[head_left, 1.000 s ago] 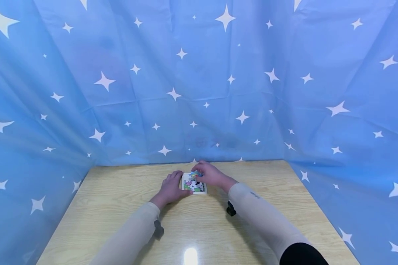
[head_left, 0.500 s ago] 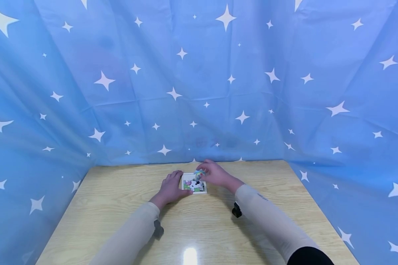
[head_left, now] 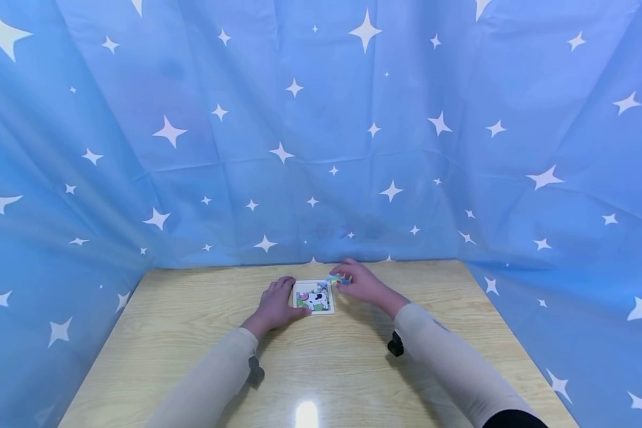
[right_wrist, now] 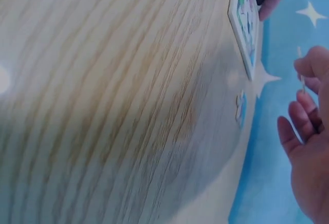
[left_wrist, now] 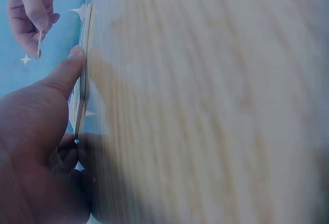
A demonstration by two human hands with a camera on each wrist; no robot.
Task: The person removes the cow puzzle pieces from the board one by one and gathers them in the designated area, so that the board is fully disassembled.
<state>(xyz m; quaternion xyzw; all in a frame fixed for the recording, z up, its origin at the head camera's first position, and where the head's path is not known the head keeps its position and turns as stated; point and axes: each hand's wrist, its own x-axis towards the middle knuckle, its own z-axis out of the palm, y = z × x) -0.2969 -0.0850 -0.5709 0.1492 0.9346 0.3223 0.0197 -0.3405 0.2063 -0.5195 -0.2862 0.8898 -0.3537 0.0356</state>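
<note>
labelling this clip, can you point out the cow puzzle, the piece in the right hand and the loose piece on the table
Cow puzzle [head_left: 315,299]: head view, middle of its picture
Held piece [head_left: 337,279]: head view, its colourful face
Loose piece [right_wrist: 241,110]: right wrist view, its blue-and-white top

Cow puzzle [head_left: 317,299]: flat, partly filled, held by left hand [head_left: 276,303]; multicoloured piece [head_left: 337,279]: pinched by right hand [head_left: 362,284]; blue piece [right_wrist: 242,110]: near puzzle

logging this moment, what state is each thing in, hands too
Puzzle, flat on the table, incomplete
Held piece, pinched above the table
Loose piece, lying on the table, off the puzzle
Left hand, gripping the puzzle's edges
Right hand, pinching the held piece
Backdrop, hanging, creased
</note>
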